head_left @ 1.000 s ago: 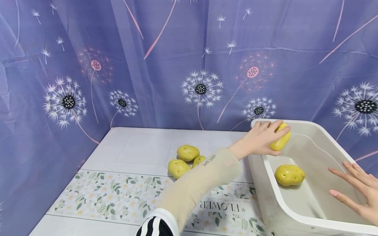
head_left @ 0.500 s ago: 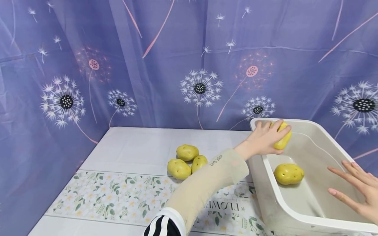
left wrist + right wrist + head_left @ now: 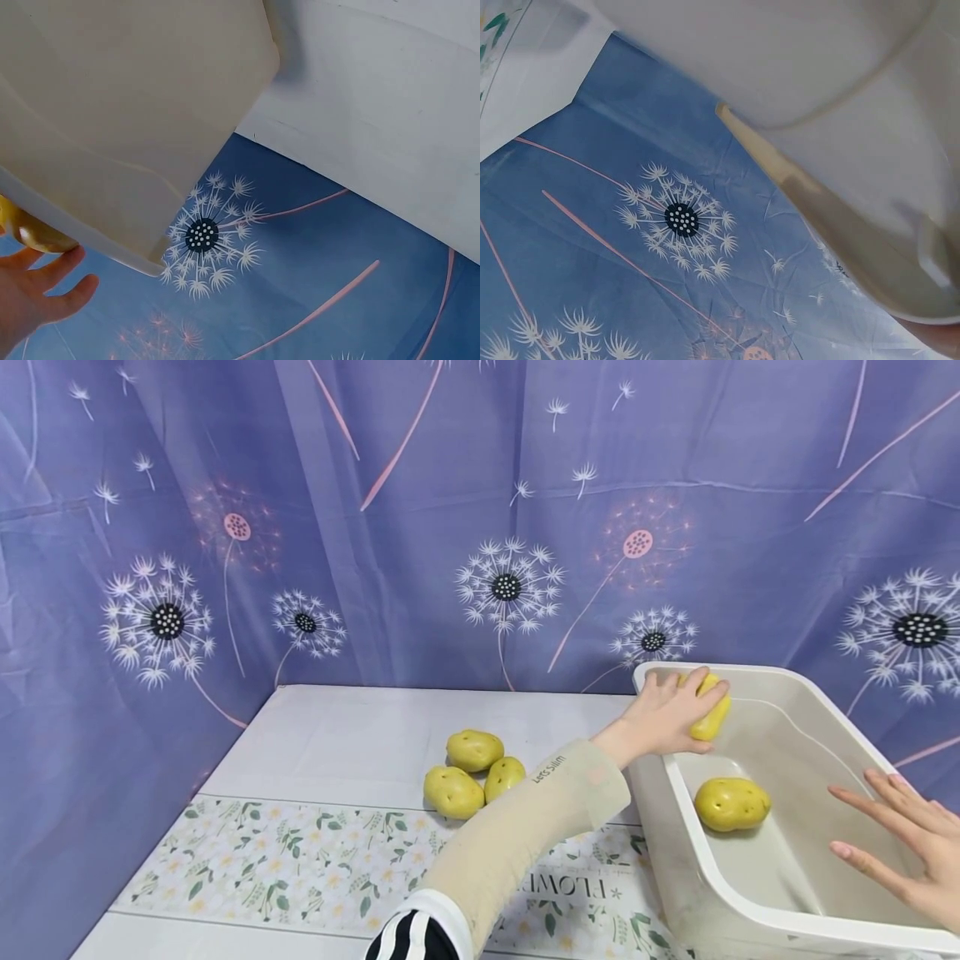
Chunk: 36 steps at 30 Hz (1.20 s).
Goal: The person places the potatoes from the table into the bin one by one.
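Note:
My left hand grips a yellow potato just inside the back left corner of a beige plastic bin. In the left wrist view, part of that potato shows above the curved fingers, beside the bin's edge. A second potato lies on the bin floor, below the held one. Over the bin's right side, my right hand is held with its fingers spread, holding nothing. Left of the bin, three more potatoes sit close together on the table, one of them partly behind the left sleeve.
The white table carries a floral strip printed with upside-down lettering. A purple dandelion-print curtain hangs behind and to the left. The bin's raised rim stands between the table potatoes and the bin floor.
The left forearm has shifted slightly right, uncovering more of the third table potato. The left hand keeps its grip on the potato near the same corner; the right hand stays nearly still.

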Each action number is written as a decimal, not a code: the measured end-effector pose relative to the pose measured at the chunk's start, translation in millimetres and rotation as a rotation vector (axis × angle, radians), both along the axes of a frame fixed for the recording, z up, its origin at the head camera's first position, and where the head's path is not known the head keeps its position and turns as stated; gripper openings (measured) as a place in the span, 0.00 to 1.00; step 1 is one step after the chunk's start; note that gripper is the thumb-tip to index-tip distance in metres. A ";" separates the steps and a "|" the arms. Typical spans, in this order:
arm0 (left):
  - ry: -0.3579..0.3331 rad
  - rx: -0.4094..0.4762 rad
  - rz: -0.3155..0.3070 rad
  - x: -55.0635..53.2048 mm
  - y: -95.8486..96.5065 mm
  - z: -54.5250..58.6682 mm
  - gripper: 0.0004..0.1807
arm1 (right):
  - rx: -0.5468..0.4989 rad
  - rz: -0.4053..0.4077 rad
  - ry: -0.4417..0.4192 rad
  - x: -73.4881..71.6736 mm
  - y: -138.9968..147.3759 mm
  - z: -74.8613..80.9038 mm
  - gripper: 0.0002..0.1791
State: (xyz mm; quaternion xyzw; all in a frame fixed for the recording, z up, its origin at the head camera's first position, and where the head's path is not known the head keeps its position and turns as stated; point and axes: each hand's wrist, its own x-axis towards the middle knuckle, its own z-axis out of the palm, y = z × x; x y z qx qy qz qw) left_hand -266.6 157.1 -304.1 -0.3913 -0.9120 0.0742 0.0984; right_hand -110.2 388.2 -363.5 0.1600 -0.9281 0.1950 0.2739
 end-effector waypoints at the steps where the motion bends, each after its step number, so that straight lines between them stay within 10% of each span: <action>1: -0.005 0.001 0.002 -0.3 0.2 0.2 0.47 | 0.002 -0.002 0.000 0.2 -0.1 0.2 0.37; 36: 0.075 0.030 -0.017 6.5 -10.6 10.4 0.30 | -0.024 0.026 0.041 -2.3 0.5 -1.6 0.35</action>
